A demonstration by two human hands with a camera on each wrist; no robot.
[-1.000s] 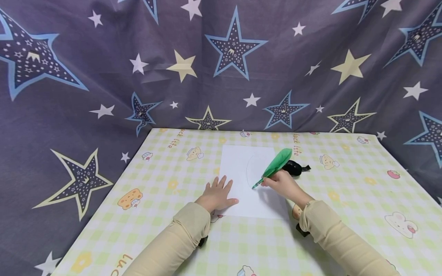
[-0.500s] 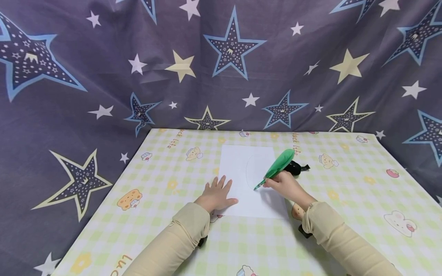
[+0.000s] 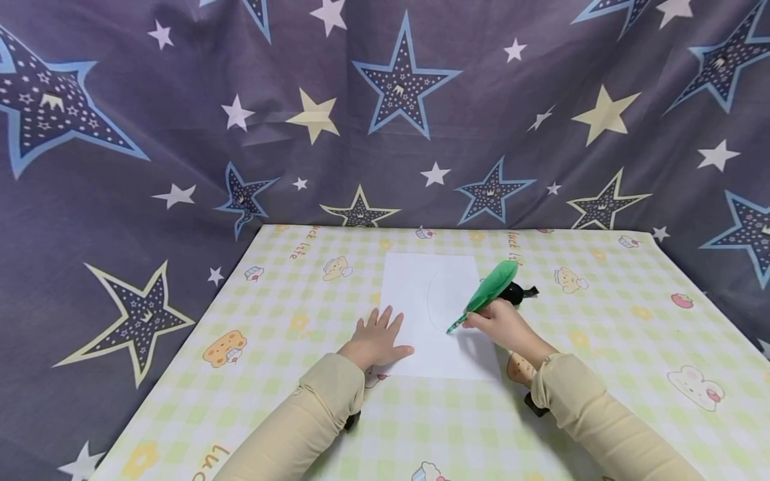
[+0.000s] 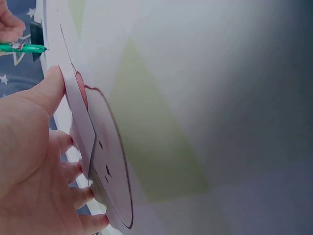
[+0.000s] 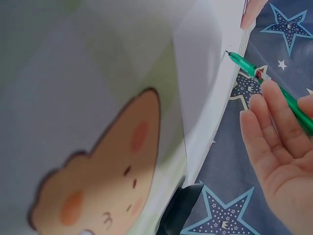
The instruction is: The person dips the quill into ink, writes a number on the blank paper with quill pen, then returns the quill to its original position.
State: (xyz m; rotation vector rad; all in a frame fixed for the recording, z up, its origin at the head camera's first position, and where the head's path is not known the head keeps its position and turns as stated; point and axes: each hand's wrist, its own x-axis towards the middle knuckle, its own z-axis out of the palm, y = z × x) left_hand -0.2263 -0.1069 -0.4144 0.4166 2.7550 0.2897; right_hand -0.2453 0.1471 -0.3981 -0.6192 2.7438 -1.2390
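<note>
A white sheet of paper [image 3: 421, 300] lies on the checked table [image 3: 289, 374], with a thin curved line drawn on it. My left hand [image 3: 377, 341] rests flat on the sheet's lower left corner, fingers spread; the left wrist view shows the left hand [image 4: 34, 161] and its thumb at the paper's edge [image 4: 80, 122]. My right hand [image 3: 499, 322] grips a green feather pen [image 3: 484, 291], its tip touching the paper near the curve's lower end. In the right wrist view the pen [image 5: 264, 78] runs from my fingers [image 5: 274, 127] to the sheet [image 5: 210, 73].
A small black object [image 3: 516, 292] lies just behind the right hand, beside the paper's right edge. A dark star-patterned cloth [image 3: 385, 107] hangs behind and around the table. Cartoon prints dot the yellow-green tablecloth.
The pen tip has moved slightly right along the bottom of the curve, and the right hand shifted right with it. The left hand has stayed put.
</note>
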